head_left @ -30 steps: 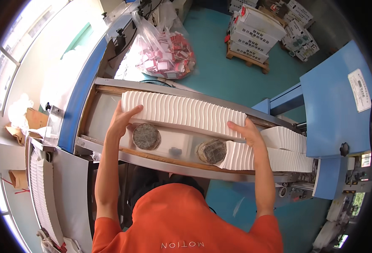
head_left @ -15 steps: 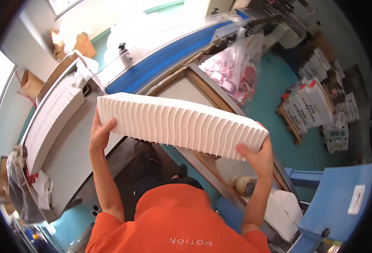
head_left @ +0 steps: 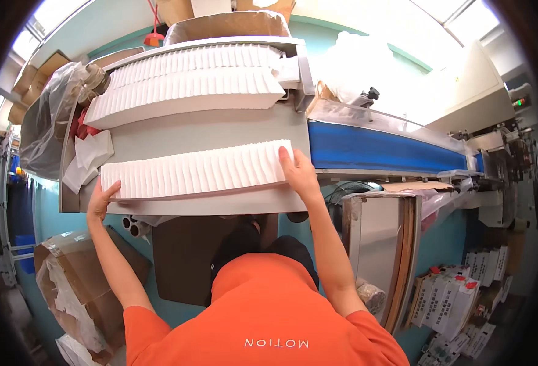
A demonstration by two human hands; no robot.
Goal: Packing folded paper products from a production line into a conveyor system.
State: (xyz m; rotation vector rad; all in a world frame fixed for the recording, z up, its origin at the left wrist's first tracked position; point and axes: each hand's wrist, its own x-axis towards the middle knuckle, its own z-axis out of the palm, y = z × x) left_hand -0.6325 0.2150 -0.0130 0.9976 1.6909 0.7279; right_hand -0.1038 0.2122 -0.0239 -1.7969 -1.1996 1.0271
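A long row of white folded paper tissues [head_left: 196,172], pressed together side by side, spans the front of the metal table [head_left: 205,129]. My left hand [head_left: 101,198] grips its left end, thumb over the near face. At the opposite end my right hand [head_left: 298,172] is closed on the row, with the thumb on top. The row appears to be at or just above the tabletop; contact cannot be made out. Behind it lie more rows of the same tissues [head_left: 186,91], along the table's raised back edge. Loose white sheets [head_left: 90,157] lie by the left edge.
A blue conveyor belt [head_left: 391,148] runs off to the right of the table. Below it stands a wood-edged trolley [head_left: 379,244]. A cardboard box [head_left: 89,268] is at the lower left, and a plastic-covered bin [head_left: 52,134] adjoins the table's left side.
My body has turned left toward the metal table. Both hands have carried the tissue row from beside the trolley to the table's front part, keeping hold of both ends.
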